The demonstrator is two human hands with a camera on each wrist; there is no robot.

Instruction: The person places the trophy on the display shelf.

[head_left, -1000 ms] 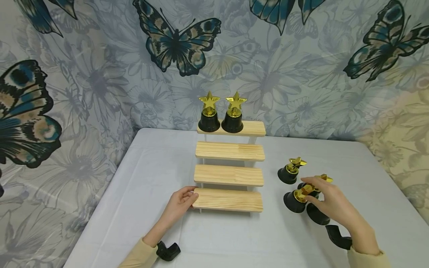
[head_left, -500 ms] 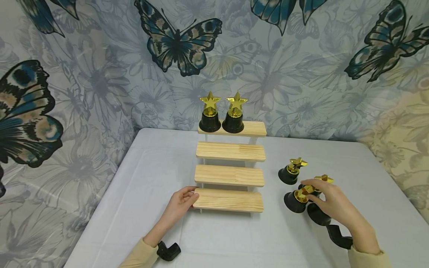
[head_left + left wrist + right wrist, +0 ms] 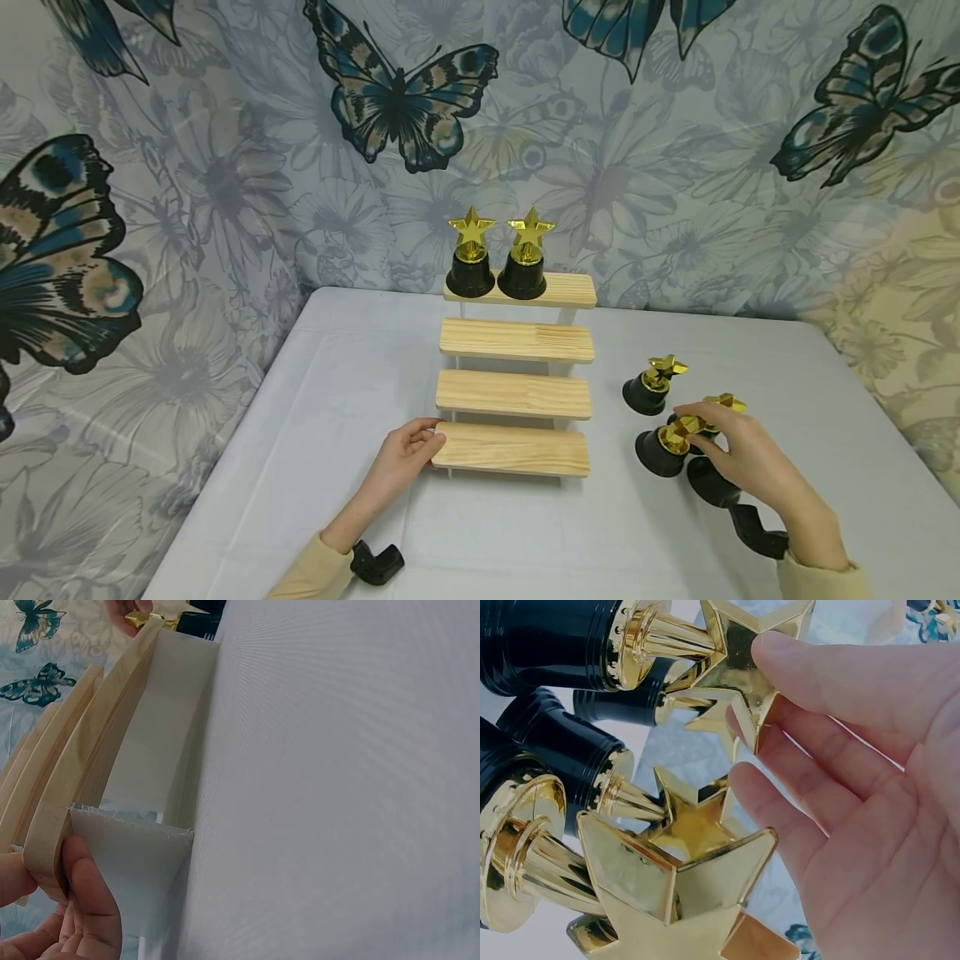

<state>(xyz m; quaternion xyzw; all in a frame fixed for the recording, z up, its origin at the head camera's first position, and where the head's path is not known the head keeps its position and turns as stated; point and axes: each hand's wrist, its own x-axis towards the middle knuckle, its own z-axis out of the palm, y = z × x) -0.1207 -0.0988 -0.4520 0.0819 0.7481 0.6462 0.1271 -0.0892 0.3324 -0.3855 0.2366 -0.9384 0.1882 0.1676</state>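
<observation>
My left hand (image 3: 405, 454) grips the left end of the lowest board of a four-step wooden display stand (image 3: 517, 450). In the left wrist view, thumb and fingers (image 3: 94, 889) pinch that board's end, above a white side support (image 3: 131, 855). At right, my right hand (image 3: 750, 454) pinches the gold star of a black-based star trophy (image 3: 660, 454), which stands on the table. Seen from the right wrist, its thumb (image 3: 802, 664) lies on the star (image 3: 739, 660), with fingers behind. Close around are more trophies: one behind (image 3: 645, 393), one nearer (image 3: 712, 482), another partly hidden by the hand.
Two star trophies (image 3: 470, 271) stand side by side on the left and middle of the stand's top board (image 3: 567, 287). A white cloth (image 3: 480, 542) covers the table. Butterfly-patterned fabric (image 3: 637, 183) hangs behind. Black curved pieces (image 3: 378, 564) sit at both wrists.
Almost nothing differs. Both hands keep their places, and the trophies and stand stay put; the head view shifts very slightly.
</observation>
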